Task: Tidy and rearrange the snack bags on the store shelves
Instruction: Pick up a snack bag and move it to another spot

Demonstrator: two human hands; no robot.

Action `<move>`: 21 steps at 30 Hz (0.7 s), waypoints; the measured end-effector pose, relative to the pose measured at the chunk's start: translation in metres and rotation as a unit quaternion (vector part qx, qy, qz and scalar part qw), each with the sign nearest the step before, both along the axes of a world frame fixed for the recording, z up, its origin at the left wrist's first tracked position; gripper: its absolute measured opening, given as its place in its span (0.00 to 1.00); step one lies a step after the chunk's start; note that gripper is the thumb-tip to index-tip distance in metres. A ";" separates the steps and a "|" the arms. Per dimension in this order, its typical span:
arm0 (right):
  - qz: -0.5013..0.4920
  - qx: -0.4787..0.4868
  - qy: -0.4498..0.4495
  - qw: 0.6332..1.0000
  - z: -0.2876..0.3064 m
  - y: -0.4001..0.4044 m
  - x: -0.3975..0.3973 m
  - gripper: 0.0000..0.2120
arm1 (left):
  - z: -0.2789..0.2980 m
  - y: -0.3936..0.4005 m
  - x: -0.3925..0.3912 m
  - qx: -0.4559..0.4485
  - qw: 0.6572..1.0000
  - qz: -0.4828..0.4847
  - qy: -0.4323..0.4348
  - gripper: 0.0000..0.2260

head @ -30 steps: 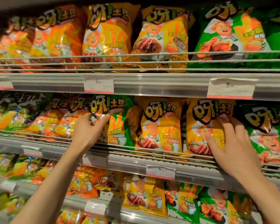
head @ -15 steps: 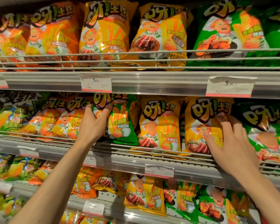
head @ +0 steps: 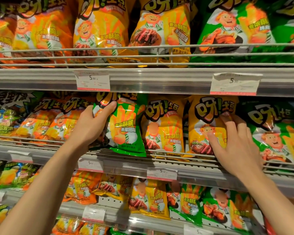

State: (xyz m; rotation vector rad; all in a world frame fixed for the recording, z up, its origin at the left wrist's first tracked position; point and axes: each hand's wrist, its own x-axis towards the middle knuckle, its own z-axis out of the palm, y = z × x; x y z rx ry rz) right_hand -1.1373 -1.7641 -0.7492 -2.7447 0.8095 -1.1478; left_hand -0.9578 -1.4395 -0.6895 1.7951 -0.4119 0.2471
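Head view: left hand (head: 90, 126) grips green bag (head: 126, 129).

The left hand (head: 92, 126) hides the green bag's (head: 126, 129) left side; price tag (head: 92, 80) small print is unreadable.

- Your left hand (head: 90, 126) grips the green snack bag (head: 126, 128), tilted over the middle shelf rail (head: 168, 154).
- Your right hand (head: 236, 143) rests on the yellow bag (head: 209, 122).

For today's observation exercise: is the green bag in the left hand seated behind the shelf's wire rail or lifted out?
Lifted out. The green bag, gripped by the left hand, hangs its bottom edge over the wire rail.
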 end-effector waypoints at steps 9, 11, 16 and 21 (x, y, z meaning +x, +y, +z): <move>0.061 0.149 -0.073 0.984 0.016 0.003 -0.010 0.39 | -0.003 -0.058 -0.043 -0.004 0.995 -0.097 -0.014 0.30; 0.058 0.227 -0.086 0.968 0.024 0.000 -0.012 0.43 | -0.005 -0.072 -0.046 -0.011 0.996 -0.083 -0.023 0.31; 0.061 0.318 -0.074 0.943 0.035 -0.010 -0.008 0.34 | -0.006 -0.082 -0.049 0.016 0.999 -0.018 -0.039 0.27; 0.082 0.314 -0.126 0.937 0.049 -0.011 -0.009 0.31 | -0.003 -0.083 -0.047 0.022 0.999 -0.016 -0.040 0.27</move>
